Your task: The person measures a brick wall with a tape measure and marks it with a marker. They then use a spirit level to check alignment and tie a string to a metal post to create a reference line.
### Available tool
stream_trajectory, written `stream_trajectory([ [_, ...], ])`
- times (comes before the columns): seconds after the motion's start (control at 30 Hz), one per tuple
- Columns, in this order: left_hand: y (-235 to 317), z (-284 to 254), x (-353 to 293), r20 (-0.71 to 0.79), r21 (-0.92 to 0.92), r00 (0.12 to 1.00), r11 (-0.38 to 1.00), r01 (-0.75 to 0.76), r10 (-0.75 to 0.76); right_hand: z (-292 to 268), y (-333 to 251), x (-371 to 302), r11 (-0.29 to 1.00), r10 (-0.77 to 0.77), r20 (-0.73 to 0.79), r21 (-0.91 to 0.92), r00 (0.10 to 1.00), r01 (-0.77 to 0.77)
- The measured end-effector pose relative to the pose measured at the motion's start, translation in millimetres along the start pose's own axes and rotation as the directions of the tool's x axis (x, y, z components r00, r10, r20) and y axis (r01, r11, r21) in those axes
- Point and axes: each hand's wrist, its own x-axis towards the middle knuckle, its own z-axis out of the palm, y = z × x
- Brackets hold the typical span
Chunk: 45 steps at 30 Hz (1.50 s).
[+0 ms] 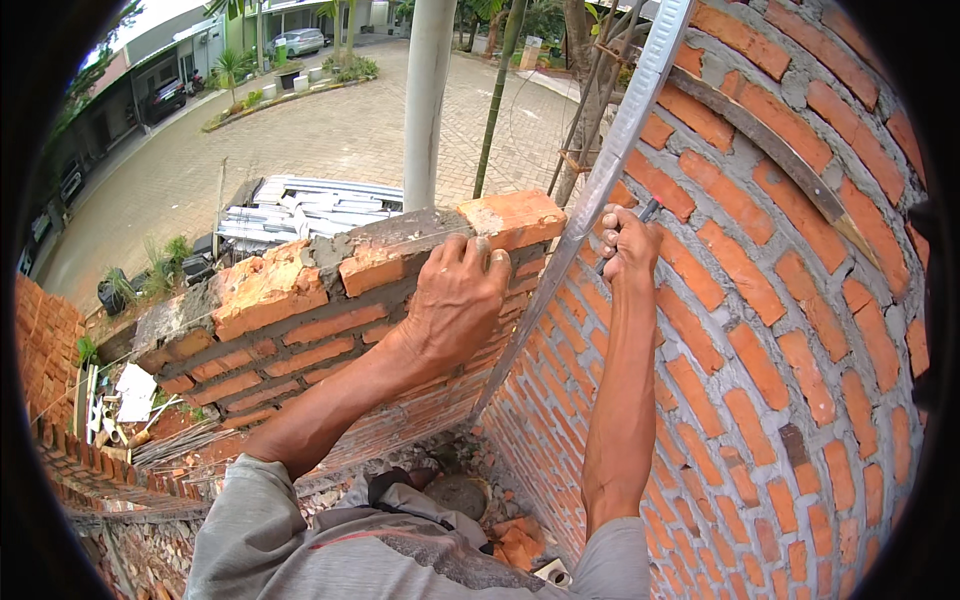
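Observation:
My left hand [460,295] is at the top course of a low brick wall [330,325], beside the orange end brick [513,218]. Its fingers are curled; what they may pinch is hidden. A thin string line [400,240] runs along the wall's top edge towards this hand. My right hand [632,245] is closed around a slim dark tool [650,210] with a bit of red near its upper end; its exact kind does not show. That hand is just right of a long, slanting metal straightedge [610,160], which stands where the two walls meet.
A tall brick wall [750,370] rises on my right, with a curved dark strip [770,145] against it. Beyond the low wall are a grey post [428,110], stacked metal lengths [290,210] and a paved yard [340,130]. Rubble [515,545] lies below me.

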Motion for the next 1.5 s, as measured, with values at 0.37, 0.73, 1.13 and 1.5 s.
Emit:
stream_trajectory([
  [0.37,-43,48,58,-0.180,0.067,0.976,0.989,0.135,-0.121,22,-28,8,0.942,-0.246,-0.071,-0.252,0.967,0.221],
  [0.73,-55,13,157,-0.557,-0.023,0.814,0.982,0.185,-0.167,43,-94,26,0.768,-0.506,-0.034,-0.472,0.862,0.433],
  [1.13,-60,-35,235,-0.673,0.011,0.739,0.998,0.067,-0.042,60,-132,31,0.590,-0.720,-0.027,-0.550,0.693,0.591],
  [1.5,-62,-12,248,-0.661,0.141,0.749,0.987,0.072,0.040,56,-117,34,0.466,-0.828,-0.088,-0.658,0.553,0.592],
])
